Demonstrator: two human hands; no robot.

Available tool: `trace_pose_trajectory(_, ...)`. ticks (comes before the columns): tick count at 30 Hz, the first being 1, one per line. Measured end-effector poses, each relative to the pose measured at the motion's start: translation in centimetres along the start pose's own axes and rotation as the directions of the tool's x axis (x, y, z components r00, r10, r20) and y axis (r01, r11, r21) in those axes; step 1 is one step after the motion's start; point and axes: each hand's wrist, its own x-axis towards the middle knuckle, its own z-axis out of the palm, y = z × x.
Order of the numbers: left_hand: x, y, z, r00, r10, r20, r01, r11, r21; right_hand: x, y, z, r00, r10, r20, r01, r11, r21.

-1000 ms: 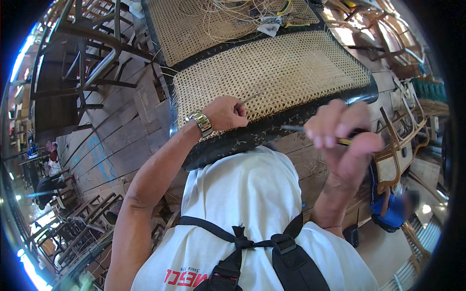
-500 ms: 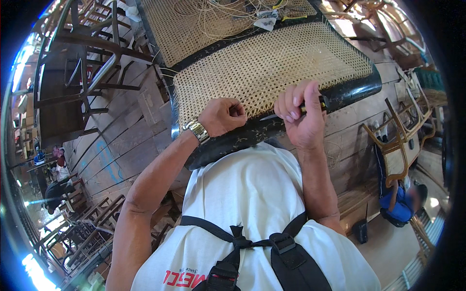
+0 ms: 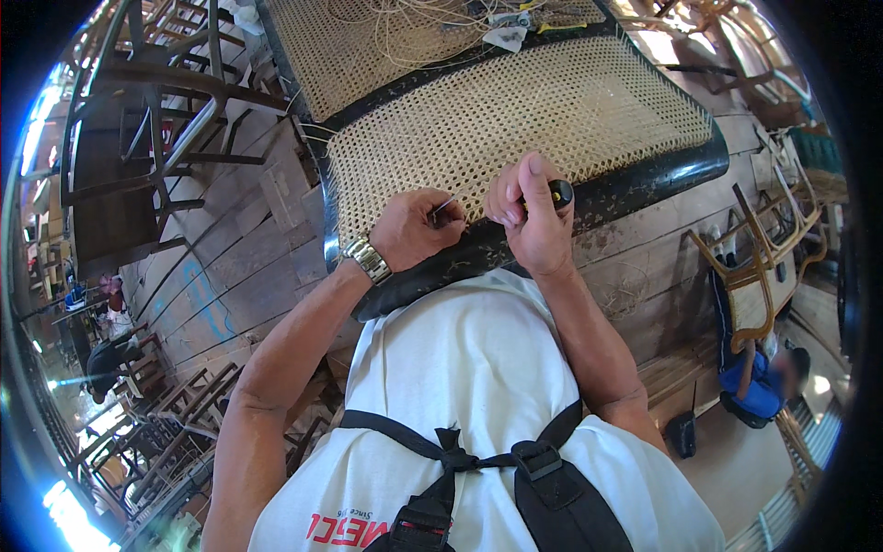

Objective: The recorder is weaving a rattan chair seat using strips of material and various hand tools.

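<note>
A woven cane panel [image 3: 524, 110] in a glossy black frame [image 3: 644, 186] lies in front of me, its near edge against my shirt. My right hand [image 3: 536, 216] is wrapped round a screwdriver-like tool, whose black-and-yellow handle [image 3: 560, 193] sticks out past the thumb; its tip is hidden. Close to its left, my left hand [image 3: 418, 228], with a metal watch [image 3: 368, 260] on the wrist, is closed at the near edge of the weave. A thin pale sliver shows by its fingertips; whether it is cane or metal I cannot make out.
Loose cane strands [image 3: 432, 32] and yellow-handled pliers [image 3: 559, 28] lie on the panel's far section. Wooden chair frames [image 3: 175, 110] are stacked at left. Another chair [image 3: 759, 267] stands at right, beside a person in blue [image 3: 754, 382].
My right hand has moved left with the tool, closer to my left hand. The left hand has stayed nearly in place, turning slightly.
</note>
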Motion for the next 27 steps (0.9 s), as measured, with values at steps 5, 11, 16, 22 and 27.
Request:
trace_pose_trajectory(5,0.3,-0.8,0.2,0.999,-0.018,0.036,0.020,0.999,-0.046,-1.0,0.4,0.8,0.996,-0.029,-0.084,0.017,0.991,-0.134)
trace_pose_trajectory(11,0.5,-1.9,-0.5,0.994,0.010,0.104,0.027,0.938,-0.347,-1.6,2.1,3.2,0.929,-0.117,0.350,0.324,0.714,-0.621)
trace_pose_trajectory(16,1.2,-3.7,-1.3,0.965,0.002,0.262,0.140,0.841,-0.522,-0.5,1.8,3.2,0.939,-0.102,0.329,0.295,0.735,-0.611)
trace_pose_trajectory(22,2.0,-3.8,-1.3,0.961,-0.006,0.278,0.148,0.856,-0.495,-0.1,2.3,3.3,0.921,-0.142,0.362,0.356,0.684,-0.637)
trace_pose_trajectory(27,3.8,-5.0,-1.4,0.937,0.000,0.349,0.141,0.914,-0.381,-1.3,2.7,3.4,0.933,-0.107,0.343,0.310,0.720,-0.621)
